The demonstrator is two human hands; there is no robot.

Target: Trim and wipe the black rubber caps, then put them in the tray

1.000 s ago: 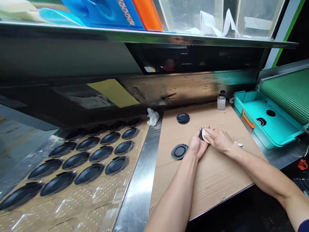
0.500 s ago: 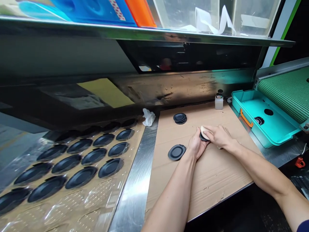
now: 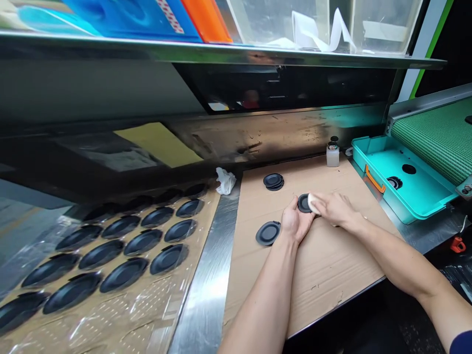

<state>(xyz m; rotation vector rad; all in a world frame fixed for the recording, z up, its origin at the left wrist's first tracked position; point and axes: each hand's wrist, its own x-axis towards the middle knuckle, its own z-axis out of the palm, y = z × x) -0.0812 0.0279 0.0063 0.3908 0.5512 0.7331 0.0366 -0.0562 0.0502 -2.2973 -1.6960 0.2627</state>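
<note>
My left hand (image 3: 297, 223) is closed round the edge of a round black disc (image 3: 304, 202), held just over the cardboard sheet (image 3: 320, 275). Pinched in the fingers of my right hand (image 3: 334, 207) is a small white pad (image 3: 311, 202), which touches the right side of that disc. Left of my left wrist lies another black disc (image 3: 268, 233) with a small tab on its rim. Farther back on the cardboard sits a short stack of black discs (image 3: 273, 181).
A clear tray (image 3: 155, 305) at left holds several black discs in rows. A crumpled white tissue (image 3: 225, 181) lies beside it. A pump bottle (image 3: 332, 155) stands at the back, left of a teal bin (image 3: 420, 212) and a green conveyor belt (image 3: 438, 130). A metal shelf (image 3: 221, 53) overhangs the bench.
The white pad has shifted to the right edge of the held disc, so more of its black face shows. My left hand has opened its palm slightly and moved a little left.
</note>
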